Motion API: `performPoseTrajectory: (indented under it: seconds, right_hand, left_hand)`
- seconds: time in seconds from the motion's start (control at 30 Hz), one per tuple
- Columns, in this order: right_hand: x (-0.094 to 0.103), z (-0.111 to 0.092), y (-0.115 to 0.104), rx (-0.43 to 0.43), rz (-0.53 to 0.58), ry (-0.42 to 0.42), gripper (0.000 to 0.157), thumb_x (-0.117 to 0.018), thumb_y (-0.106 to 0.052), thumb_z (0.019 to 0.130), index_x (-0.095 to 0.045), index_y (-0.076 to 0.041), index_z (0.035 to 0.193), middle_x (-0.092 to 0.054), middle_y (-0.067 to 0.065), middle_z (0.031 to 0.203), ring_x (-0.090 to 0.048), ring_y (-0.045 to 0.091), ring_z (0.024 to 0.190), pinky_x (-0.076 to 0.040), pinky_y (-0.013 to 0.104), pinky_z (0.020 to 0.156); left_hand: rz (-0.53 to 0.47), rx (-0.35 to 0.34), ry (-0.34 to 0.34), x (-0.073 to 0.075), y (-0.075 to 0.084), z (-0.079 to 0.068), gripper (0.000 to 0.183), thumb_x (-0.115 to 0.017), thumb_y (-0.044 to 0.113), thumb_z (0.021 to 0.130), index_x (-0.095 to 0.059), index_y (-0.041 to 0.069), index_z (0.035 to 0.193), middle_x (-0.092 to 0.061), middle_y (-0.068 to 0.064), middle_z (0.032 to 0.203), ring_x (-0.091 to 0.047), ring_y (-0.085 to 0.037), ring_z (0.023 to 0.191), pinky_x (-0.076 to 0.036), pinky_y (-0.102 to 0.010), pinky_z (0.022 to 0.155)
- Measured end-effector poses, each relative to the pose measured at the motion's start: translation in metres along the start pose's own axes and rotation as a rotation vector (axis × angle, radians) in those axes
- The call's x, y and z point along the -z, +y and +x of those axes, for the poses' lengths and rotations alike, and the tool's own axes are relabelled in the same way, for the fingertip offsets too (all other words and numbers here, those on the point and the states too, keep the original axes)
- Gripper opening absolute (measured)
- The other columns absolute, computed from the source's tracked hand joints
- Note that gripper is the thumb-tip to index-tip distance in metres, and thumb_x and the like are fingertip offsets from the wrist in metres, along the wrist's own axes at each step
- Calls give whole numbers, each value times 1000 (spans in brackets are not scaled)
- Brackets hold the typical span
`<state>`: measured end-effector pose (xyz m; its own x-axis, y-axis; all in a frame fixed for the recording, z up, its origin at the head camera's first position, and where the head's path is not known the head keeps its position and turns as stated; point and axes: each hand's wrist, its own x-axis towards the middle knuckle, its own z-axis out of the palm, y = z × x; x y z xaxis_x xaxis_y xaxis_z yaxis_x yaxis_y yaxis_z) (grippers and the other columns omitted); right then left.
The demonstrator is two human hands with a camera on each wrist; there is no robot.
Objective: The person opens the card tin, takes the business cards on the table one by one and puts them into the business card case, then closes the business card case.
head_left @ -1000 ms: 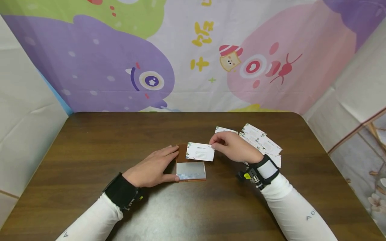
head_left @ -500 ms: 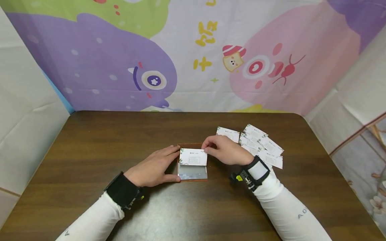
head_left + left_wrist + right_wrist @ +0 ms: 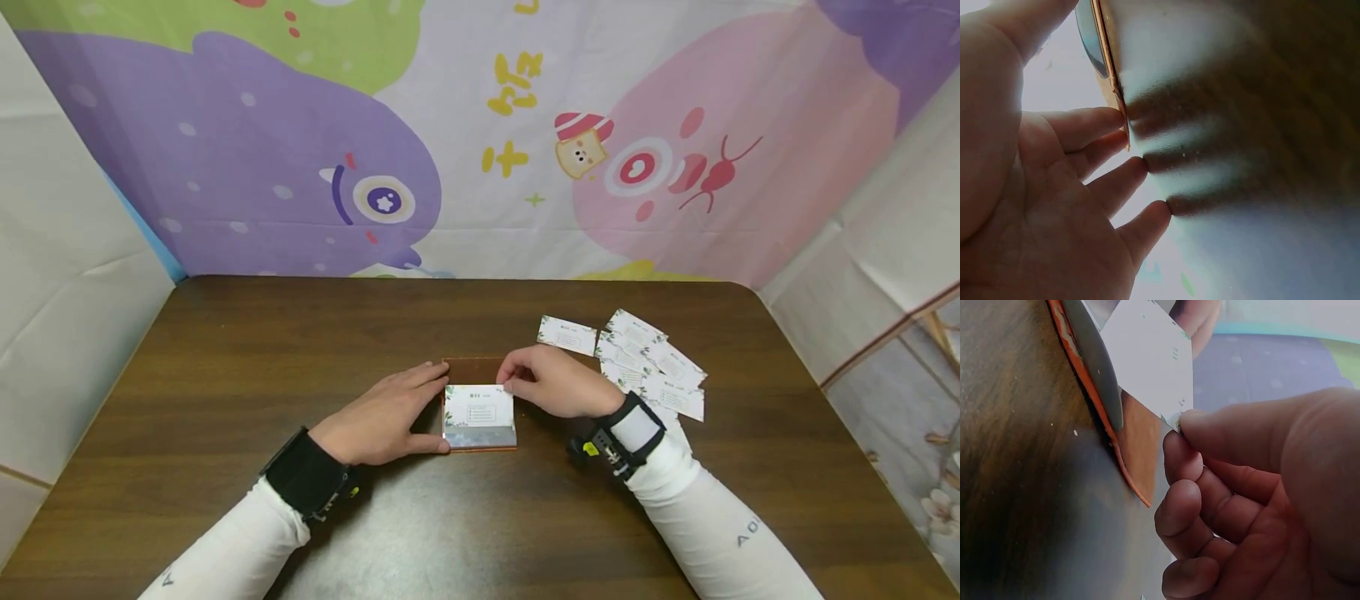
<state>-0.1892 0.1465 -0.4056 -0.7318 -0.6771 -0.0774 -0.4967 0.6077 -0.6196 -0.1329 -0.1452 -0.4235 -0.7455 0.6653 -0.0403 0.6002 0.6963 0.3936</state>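
Observation:
A brown leather card holder (image 3: 474, 369) lies unfolded on the table, a silvery pocket (image 3: 483, 437) along its near half. My left hand (image 3: 378, 417) rests at its left side, fingers fairly straight, with fingertips at the far corner and thumb at the near one. Between right thumb and index finger, my right hand (image 3: 558, 381) pinches the upper right corner of a white business card (image 3: 478, 406) with a leaf print. The card's lower edge overlaps the pocket. In the right wrist view the card (image 3: 1147, 356) stands tilted above the holder's brown flap (image 3: 1138, 434).
Several similar cards lie overlapping (image 3: 648, 358) to the right, partly behind the right wrist. One separate card (image 3: 567, 335) lies beyond the right hand. A cartoon-printed cloth (image 3: 495, 233) hangs at the dark wooden table's (image 3: 300, 325) far edge.
My right hand has carried the card left and toward me, from above the holder's right side down over the pocket. My left hand has stayed at the holder's left edge.

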Motion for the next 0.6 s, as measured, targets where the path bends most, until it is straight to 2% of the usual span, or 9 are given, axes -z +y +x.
performPoseTrajectory:
  seconds: [0.2,0.6]
  right_hand:
    - [-2,-1,0,0,6,-22,11,-66,-11,105,-75,-17,105,-69,-9,94,-63,10,86,-55,33,80]
    - [-8,-3,-1,31,9,-35,13,-67,-9,102,-75,-18,104,-69,-11,91,-62,9,82,-54,31,76]
  left_hand:
    - [-5,19,-16,1,1,0,91,-78,51,96,-44,-5,158,-34,-20,169,-30,-40,157,-33,-58,123]
    - [-7,10,-15,2,1,-1,91,-78,51,96,-44,-6,158,-34,-21,169,-30,-40,157,-33,-59,122]
